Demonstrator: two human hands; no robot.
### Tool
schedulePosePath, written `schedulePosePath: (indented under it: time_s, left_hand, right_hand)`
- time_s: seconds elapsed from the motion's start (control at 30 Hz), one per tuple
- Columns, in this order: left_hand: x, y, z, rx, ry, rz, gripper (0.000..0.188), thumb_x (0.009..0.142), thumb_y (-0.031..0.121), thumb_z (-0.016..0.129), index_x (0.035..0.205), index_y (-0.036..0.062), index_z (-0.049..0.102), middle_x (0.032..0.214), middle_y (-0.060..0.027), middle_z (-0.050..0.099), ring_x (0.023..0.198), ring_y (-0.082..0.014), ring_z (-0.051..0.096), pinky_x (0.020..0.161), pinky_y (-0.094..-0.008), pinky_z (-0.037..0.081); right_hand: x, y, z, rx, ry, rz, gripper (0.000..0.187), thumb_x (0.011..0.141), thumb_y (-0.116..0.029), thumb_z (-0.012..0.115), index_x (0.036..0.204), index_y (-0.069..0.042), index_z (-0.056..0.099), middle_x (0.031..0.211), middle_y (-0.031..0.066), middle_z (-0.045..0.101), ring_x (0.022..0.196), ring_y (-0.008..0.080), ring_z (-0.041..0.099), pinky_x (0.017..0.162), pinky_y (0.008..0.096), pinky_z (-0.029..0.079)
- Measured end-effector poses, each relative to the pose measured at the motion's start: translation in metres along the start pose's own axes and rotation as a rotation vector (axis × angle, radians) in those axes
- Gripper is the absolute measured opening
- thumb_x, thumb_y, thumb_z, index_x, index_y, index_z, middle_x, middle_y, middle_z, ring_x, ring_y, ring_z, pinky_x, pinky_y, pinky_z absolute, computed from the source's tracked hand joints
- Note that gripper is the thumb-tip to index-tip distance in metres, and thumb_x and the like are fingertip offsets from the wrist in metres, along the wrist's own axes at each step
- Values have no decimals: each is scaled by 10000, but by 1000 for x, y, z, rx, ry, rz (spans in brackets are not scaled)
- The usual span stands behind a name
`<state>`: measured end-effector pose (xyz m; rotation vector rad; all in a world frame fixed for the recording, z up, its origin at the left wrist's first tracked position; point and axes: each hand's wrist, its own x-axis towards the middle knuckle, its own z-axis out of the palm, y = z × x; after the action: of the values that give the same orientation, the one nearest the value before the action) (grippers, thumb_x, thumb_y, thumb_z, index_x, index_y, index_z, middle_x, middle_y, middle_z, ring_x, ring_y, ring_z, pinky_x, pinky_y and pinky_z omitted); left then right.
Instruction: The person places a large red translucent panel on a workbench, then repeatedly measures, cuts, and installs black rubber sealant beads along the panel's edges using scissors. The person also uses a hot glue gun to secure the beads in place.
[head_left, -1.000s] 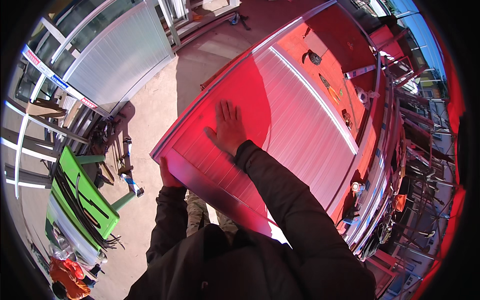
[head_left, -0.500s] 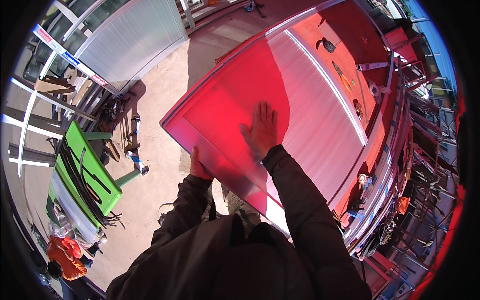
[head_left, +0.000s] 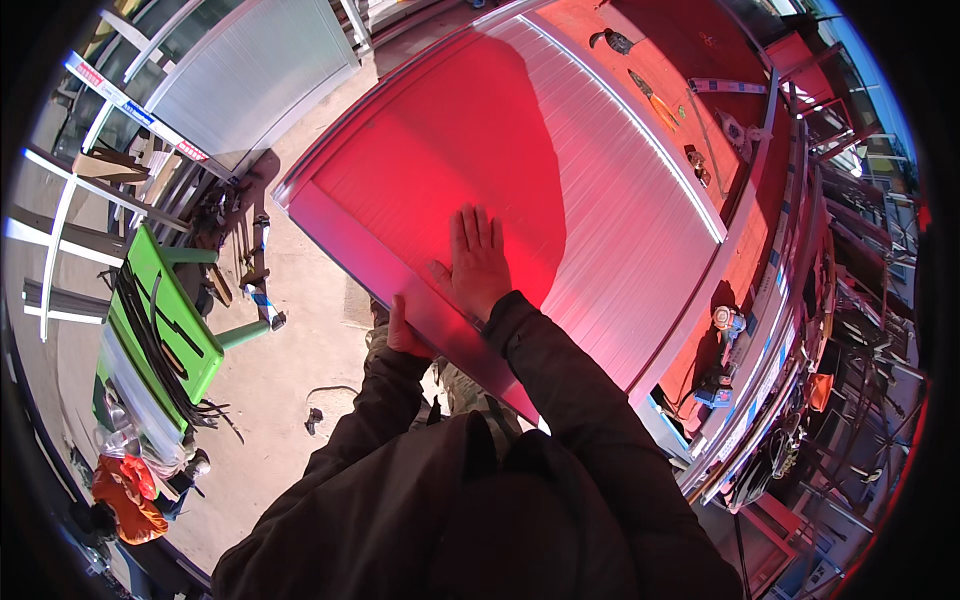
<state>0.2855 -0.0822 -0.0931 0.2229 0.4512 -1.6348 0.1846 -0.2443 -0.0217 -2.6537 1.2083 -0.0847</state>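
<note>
A large, ribbed panel [head_left: 630, 230] in a metal frame lies across an orange-red work table [head_left: 590, 25]. It looks deep red in my shadow and pale pink in the sun. My left hand [head_left: 405, 332] grips the panel's near edge, thumb up along the side; its other fingers are mostly hidden. Flat on the panel's top, close to that edge, rests my right hand [head_left: 476, 262] with its fingers stretched out. A bright metal strip [head_left: 630, 115] runs along the panel's far side.
Beyond the strip lie pliers [head_left: 655, 103] and a dark tool [head_left: 614, 41]. A blue power tool [head_left: 715, 388] sits by the panel's right edge. On the left stands a green table [head_left: 185, 330] with black strips on it. Another framed panel [head_left: 255, 80] leans behind, near metal profiles.
My right hand has slid toward the panel's near edge, closer to my left hand. My left hand keeps its hold on the edge. The whole view has shifted somewhat.
</note>
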Motion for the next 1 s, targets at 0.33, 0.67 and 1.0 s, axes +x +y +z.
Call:
schedulePosePath:
  time_s: [0.33,0.67,1.0]
  left_hand:
    - [-16,-87,-25,166,80,85,523,950,553,580,1248,123,584,1109,-47,665,1058,-261,622,950,-464,490]
    - [-27,-133,-51,115,-204,-106,468,981,520,550,1246,136,586,1181,-56,636,1075,-262,603,933,-473,490]
    - [-30,-173,-23,95,168,-3,554,893,601,641,1207,144,641,1101,-39,671,1018,-253,626,879,-444,509]
  right_hand:
    - [-75,83,-25,-41,13,217,830,980,-501,480,1523,75,228,1602,241,234,1503,401,160,1216,552,91]
    - [-139,107,-32,-75,47,322,843,957,-490,528,1505,89,254,1572,276,262,1480,434,189,1205,565,117]
    - [-194,130,-55,-83,127,629,825,951,-472,531,1547,13,229,1609,246,220,1519,391,131,1224,514,49]
